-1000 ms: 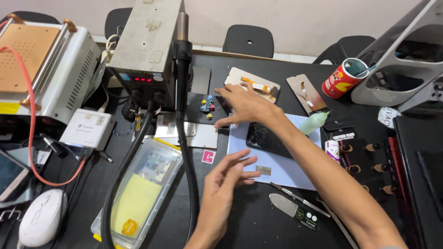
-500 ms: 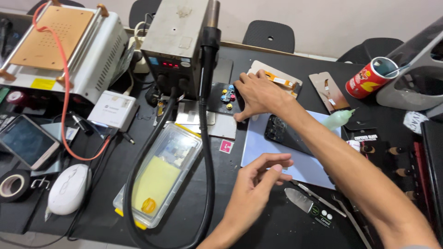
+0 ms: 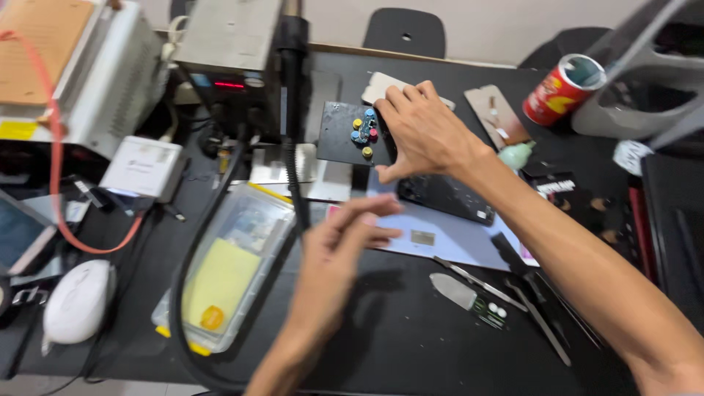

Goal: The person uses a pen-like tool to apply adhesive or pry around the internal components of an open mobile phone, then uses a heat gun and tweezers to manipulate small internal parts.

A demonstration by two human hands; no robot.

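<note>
My right hand [image 3: 429,136] reaches across the black table, fingers spread, lying on the right edge of a small black plate [image 3: 339,143] that carries several tiny coloured caps [image 3: 363,132]. Its thumb points down toward a dark phone [image 3: 449,198], which lies on a pale blue mat [image 3: 462,246]. A small grey chip [image 3: 422,237] also lies on the mat. My left hand [image 3: 337,253] hovers blurred above the mat's left edge with fingers loosely extended, and I see nothing in it.
A grey hot-air station [image 3: 227,51] with a black hose [image 3: 293,154] stands at the back left beside a white machine [image 3: 81,73]. A clear box with a yellow pad [image 3: 224,275], a white mouse-shaped object [image 3: 77,301], tweezers [image 3: 480,280], a spatula tool [image 3: 458,290] and a red can [image 3: 563,89] lie around.
My left hand has lifted off the mat and drifted left, now blurred. My right hand stays at the black plate. The view has moved closer.
</note>
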